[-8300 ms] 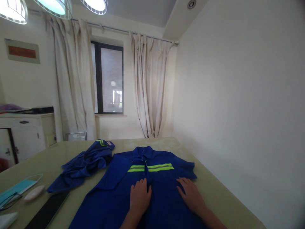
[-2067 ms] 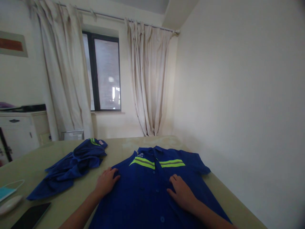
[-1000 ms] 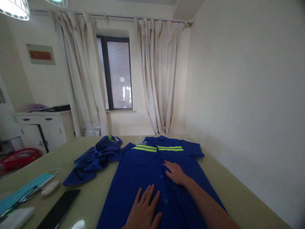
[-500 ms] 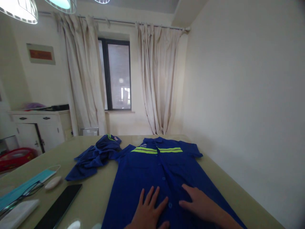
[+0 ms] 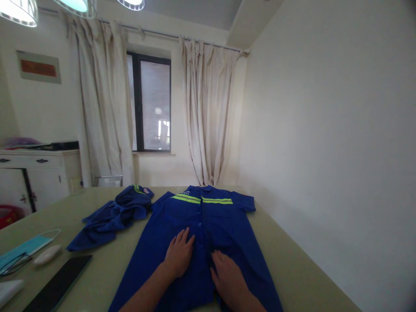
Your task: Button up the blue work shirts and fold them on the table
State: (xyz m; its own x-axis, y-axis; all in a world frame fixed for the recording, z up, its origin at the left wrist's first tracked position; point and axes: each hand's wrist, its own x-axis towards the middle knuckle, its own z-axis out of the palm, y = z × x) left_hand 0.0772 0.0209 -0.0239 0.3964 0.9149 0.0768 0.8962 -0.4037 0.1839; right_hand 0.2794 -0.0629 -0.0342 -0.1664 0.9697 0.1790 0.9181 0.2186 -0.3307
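A blue short-sleeved work shirt [image 5: 156, 260] lies front up on the table, its collar at the far end. Yellow-green reflective strips [image 5: 217, 201] cross its chest, and a button placket runs down the middle. My left hand [image 5: 180, 253] rests palm down on the shirt front, left of the placket, with its fingers stretched out. Beside the placket on the other side, my right hand [image 5: 227, 271] lies on the cloth, thumb and fingers apart near the front edge. Left of the shirt is a crumpled blue garment [image 5: 113, 219] with a similar strip.
On the left of the pale green table [image 5: 299, 268] are a black phone [image 5: 58, 284], a whitish oval object [image 5: 47, 255], a light-blue face mask [image 5: 29, 249], glasses [image 5: 14, 264] and a white object [image 5: 9, 291]. A wall [image 5: 325, 151] stands along the right.
My left hand has moved forward and left over the shirt. My right hand has shifted left toward the placket. The shirt's lower front looks straighter, and the view has turned slightly right.
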